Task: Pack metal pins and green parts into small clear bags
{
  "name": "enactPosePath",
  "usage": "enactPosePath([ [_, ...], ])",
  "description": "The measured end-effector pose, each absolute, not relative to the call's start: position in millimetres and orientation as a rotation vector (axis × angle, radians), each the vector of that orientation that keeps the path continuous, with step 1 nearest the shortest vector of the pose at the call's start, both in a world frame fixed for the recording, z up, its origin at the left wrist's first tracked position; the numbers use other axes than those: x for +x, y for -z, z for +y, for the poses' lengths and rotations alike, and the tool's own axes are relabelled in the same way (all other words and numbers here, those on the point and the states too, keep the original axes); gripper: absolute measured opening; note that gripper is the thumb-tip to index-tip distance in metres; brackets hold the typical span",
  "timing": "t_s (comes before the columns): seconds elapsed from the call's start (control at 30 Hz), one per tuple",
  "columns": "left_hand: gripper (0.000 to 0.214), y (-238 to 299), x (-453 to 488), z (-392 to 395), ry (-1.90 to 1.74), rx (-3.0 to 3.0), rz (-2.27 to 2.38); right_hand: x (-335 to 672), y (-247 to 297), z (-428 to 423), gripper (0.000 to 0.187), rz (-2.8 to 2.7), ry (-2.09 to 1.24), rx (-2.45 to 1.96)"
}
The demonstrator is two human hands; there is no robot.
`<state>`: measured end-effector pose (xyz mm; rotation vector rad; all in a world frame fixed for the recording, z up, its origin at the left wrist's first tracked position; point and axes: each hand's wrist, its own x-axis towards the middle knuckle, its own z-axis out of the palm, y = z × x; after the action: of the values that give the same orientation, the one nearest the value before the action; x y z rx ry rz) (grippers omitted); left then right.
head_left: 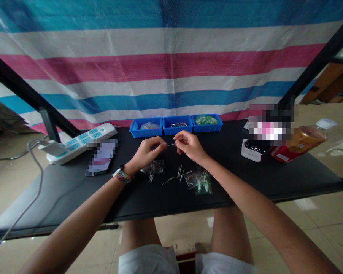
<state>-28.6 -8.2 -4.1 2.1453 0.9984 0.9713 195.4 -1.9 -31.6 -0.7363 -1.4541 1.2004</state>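
Observation:
My left hand (pixel 148 152) pinches one end of a thin metal pin (pixel 170 144) between thumb and fingertips. At the pin's other end, the fingers of my right hand (pixel 191 146) are closed on it too; they hide part of it. Beneath my left hand is a small clear plastic bag (pixel 157 167) with slim metal pieces by it. A single loose metal pin (pixel 167 181) and several similar pins (pixel 180 173) lie between my forearms. Near my right wrist are clear bags, one holding pale green pieces (pixel 202 184).
Three blue bins stand along the back: left bin (pixel 146 133), middle bin (pixel 177 131) with metal pieces, right bin (pixel 207 128) with green bags. A power strip (pixel 83 142) and phone (pixel 102 158) lie left; a propped phone (pixel 258 146), white stand (pixel 250 151) and drink bottle (pixel 302 140) stand right.

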Motion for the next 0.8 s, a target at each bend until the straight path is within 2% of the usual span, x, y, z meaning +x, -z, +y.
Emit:
enactPosePath([
  [0.37, 0.019, 5, -27, -8, -1.018, 2.118, 0.947, 196, 35, 0, 0.025, -1.382, -1.212, -0.767],
  [0.53, 0.02, 5, -26, -6, -1.053, 2.094, 1.014, 197, 28, -2, 0.022, -1.359, -1.311, -0.775],
  [0.8, 0.025, -2, -24, -11, -1.024, 2.035, 1.012, 197, 22, -6, 0.017, -1.407, -1.294, -0.727],
])
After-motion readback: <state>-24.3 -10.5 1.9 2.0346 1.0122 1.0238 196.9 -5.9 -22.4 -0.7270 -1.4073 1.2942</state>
